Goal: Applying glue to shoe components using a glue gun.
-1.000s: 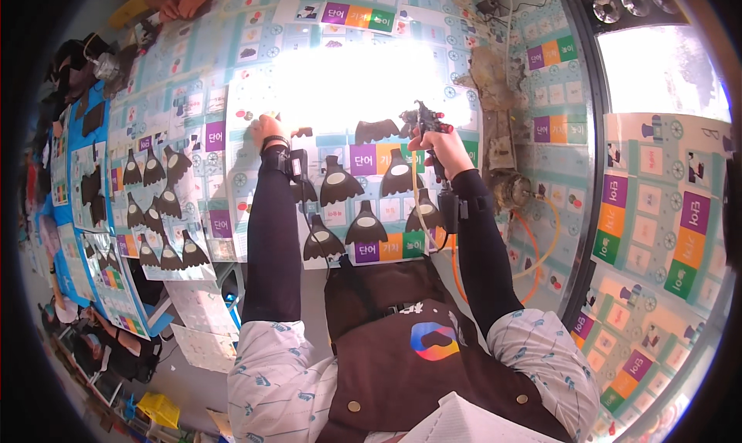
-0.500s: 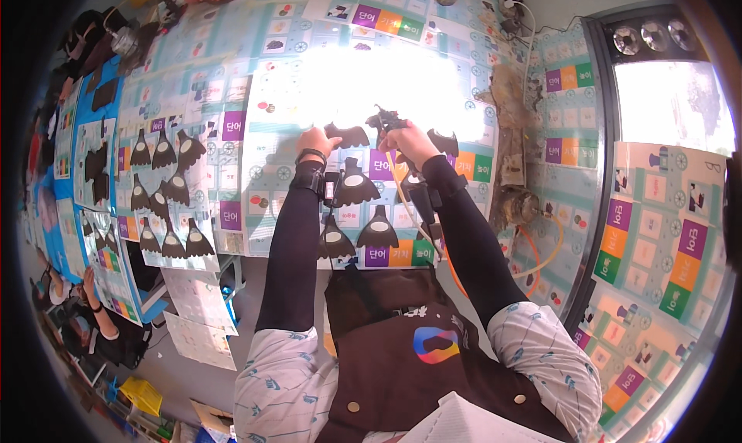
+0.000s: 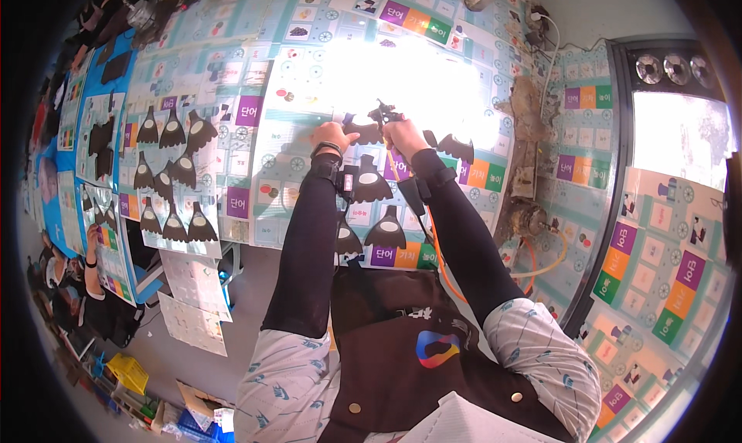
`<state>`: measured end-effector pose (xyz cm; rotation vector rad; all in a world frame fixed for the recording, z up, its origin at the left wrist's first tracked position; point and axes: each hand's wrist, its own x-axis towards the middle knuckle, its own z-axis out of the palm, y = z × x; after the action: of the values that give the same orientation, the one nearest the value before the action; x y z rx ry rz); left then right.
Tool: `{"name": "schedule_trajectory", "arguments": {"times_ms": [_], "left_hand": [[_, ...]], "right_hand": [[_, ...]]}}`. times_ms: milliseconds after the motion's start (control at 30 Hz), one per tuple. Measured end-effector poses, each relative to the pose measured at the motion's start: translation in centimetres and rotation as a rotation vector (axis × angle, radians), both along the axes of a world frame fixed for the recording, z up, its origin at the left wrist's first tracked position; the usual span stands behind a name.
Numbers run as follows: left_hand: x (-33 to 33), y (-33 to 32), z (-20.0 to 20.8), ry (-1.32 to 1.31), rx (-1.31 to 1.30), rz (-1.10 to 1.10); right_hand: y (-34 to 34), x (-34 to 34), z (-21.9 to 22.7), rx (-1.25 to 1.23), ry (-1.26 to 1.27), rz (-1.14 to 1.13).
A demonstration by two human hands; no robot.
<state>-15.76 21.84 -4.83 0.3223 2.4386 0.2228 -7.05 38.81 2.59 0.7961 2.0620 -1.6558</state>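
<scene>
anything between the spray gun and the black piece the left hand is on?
Nothing visible. The spray gun in the right hand sits right beside the black piece that the left hand touches; glare washes out the sheet just beyond.

Harsh glare, heavy fisheye warp

A blown-out white patch washes the printed paper sheets (image 3: 232,95) just beyond the left hand (image 3: 334,134) and right hand (image 3: 403,136); the window (image 3: 680,134) at far right overexposes, while black rim vignetting bends edges and softens detail.
</scene>
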Motion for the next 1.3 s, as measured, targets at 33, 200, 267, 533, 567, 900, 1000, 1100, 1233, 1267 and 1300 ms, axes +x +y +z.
{"name": "schedule_trajectory", "arguments": {"times_ms": [33,200,267,533,567,900,1000,1100,1233,1267,1300], "left_hand": [[0.0,0.0,0.1,0.003,0.003,0.005],[0.0,0.1,0.5,-0.007,-0.001,-0.004],[-0.1,0.2,0.9,-0.017,-0.003,0.001],[-0.3,0.2,2.0,-0.073,-0.021,0.024],[-0.3,0.2,2.0,-0.085,-0.025,0.016],[0.0,0.0,1.4,-0.030,0.012,0.030],[-0.1,-0.1,1.2,-0.030,0.019,0.035],[-0.1,-0.1,1.3,-0.054,0.019,0.047],[-0.2,0.0,1.7,-0.033,0.021,0.027],[-0.3,0.0,1.8,-0.078,0.021,0.036],[-0.3,0.0,1.9,-0.125,0.010,0.050]], "right_hand": [[0.1,0.0,-0.3,0.064,-0.033,0.031],[0.5,0.4,-0.8,0.071,0.068,0.060],[0.5,0.3,-0.6,0.179,0.170,0.201],[0.3,0.3,0.3,0.066,0.111,0.099],[0.3,0.4,0.4,0.046,0.113,0.087],[0.2,0.1,1.2,0.014,0.006,0.104],[0.2,0.1,1.6,0.027,-0.003,0.140],[0.2,0.3,1.8,0.044,-0.054,0.106],[1.0,0.6,1.2,0.181,0.119,0.330],[1.2,0.7,0.9,0.177,0.136,0.340],[1.3,0.7,0.6,0.363,0.238,0.463]]}}
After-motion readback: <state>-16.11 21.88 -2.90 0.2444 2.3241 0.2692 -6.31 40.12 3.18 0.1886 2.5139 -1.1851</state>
